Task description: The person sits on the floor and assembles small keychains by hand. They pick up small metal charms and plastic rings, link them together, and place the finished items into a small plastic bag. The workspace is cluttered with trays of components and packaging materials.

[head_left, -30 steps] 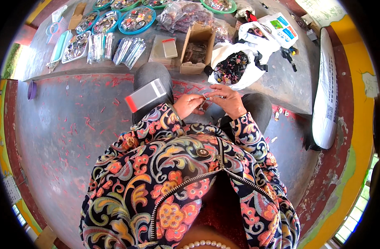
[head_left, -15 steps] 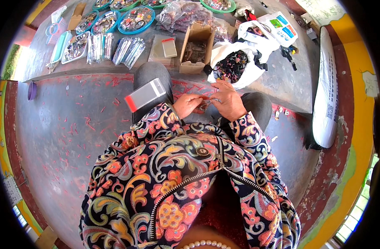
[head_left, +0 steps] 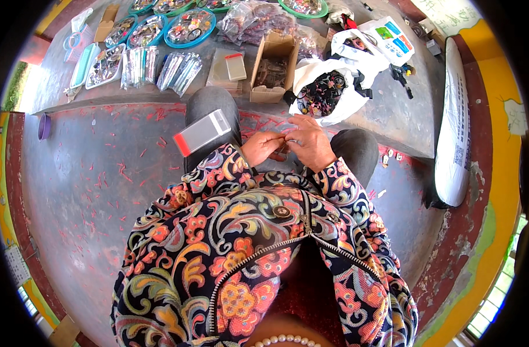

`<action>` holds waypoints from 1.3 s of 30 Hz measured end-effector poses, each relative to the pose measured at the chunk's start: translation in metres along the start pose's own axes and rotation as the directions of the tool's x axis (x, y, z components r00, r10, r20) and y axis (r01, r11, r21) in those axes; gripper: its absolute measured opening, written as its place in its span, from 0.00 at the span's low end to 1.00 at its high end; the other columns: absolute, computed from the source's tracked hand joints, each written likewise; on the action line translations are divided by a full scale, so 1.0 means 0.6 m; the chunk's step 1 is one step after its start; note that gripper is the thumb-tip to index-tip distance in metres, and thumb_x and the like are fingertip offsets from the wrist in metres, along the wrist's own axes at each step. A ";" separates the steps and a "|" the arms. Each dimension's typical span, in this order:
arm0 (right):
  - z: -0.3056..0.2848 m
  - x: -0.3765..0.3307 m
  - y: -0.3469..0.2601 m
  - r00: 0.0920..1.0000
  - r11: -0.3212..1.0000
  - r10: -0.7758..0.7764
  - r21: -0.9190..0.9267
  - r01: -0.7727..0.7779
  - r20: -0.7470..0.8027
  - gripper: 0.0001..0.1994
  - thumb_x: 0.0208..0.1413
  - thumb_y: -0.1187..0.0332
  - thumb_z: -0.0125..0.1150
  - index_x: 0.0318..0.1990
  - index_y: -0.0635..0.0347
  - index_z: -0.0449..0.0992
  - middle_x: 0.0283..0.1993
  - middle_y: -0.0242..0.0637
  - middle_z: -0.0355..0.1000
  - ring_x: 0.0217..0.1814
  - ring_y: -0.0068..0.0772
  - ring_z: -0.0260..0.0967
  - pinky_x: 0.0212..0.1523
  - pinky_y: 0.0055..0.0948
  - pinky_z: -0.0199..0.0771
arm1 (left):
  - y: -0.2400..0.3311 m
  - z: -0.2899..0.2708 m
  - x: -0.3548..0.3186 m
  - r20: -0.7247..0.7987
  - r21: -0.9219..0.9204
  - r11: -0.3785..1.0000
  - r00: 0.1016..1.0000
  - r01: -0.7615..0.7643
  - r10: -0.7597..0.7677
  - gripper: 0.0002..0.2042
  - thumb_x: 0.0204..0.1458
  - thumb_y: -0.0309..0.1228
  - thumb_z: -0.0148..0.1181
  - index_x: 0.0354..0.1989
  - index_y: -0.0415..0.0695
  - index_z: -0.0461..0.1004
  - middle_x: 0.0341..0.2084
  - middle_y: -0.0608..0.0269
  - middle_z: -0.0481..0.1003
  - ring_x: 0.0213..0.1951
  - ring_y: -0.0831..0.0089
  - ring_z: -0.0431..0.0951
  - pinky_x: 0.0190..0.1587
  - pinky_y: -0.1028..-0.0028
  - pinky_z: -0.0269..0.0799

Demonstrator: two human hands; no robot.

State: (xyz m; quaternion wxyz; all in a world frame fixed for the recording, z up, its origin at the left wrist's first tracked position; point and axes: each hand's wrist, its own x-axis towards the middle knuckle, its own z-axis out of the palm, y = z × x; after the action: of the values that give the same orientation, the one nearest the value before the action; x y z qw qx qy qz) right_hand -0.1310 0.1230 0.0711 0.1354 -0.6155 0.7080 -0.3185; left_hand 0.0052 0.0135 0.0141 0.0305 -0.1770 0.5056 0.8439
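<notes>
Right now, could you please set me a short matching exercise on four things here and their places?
1. Left hand
2. Purple container
3. Red-edged clear packet
4. Open cardboard box

A. near the left edge of the floor
B. beside the white bag
C. fingers close to the right hand
D. across the left leg

Pairs: 1-C, 2-A, 3-D, 4-B

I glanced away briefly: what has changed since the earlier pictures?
The right hand has shifted slightly left, toward the left hand. Whether anything was let go is hidden. The left hand and the red-ended clear packet on the left knee stayed put.
</notes>
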 end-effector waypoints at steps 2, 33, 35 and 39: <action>0.006 -0.001 0.008 1.000 1.000 0.004 0.009 -0.004 0.016 0.05 0.38 0.72 0.55 0.23 0.60 0.76 0.45 0.46 0.66 0.52 0.46 0.59 0.51 0.35 0.59 | 0.003 0.001 -0.001 0.002 -0.014 1.000 1.000 0.011 -0.011 0.14 0.55 0.29 0.40 0.47 0.34 0.64 0.37 0.57 0.70 0.40 0.69 0.72 0.39 0.71 0.73; -0.016 -0.008 0.034 0.971 0.981 0.039 0.179 -0.082 0.235 0.11 0.31 0.75 0.57 0.28 0.52 0.77 0.55 0.45 0.58 0.60 0.49 0.49 0.58 0.38 0.49 | 0.010 0.002 -0.006 0.000 -0.109 0.992 0.998 0.055 -0.055 0.16 0.56 0.33 0.40 0.47 0.32 0.63 0.38 0.52 0.70 0.40 0.67 0.72 0.39 0.70 0.73; -0.017 -0.007 0.031 0.970 0.978 0.044 0.189 -0.091 0.238 0.10 0.32 0.75 0.57 0.28 0.52 0.77 0.55 0.46 0.58 0.61 0.50 0.48 0.58 0.38 0.49 | 0.011 0.002 -0.008 -0.008 -0.115 0.992 0.998 0.057 -0.058 0.16 0.56 0.33 0.40 0.47 0.32 0.63 0.38 0.52 0.70 0.40 0.67 0.72 0.39 0.70 0.73; -0.015 -0.007 0.031 0.960 0.971 0.076 0.198 -0.132 0.269 0.09 0.33 0.76 0.58 0.27 0.53 0.77 0.57 0.47 0.56 0.64 0.47 0.43 0.60 0.40 0.45 | 0.011 0.003 -0.008 -0.016 -0.123 0.991 0.998 0.056 -0.059 0.17 0.56 0.33 0.40 0.47 0.32 0.63 0.39 0.52 0.69 0.40 0.67 0.72 0.38 0.70 0.74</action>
State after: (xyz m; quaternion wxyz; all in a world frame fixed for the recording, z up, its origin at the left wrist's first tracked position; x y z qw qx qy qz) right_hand -0.1499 0.1302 0.0661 0.3088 -0.5954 0.6775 -0.3019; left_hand 0.0079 0.0123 0.0217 0.0388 -0.2014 0.4480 0.8702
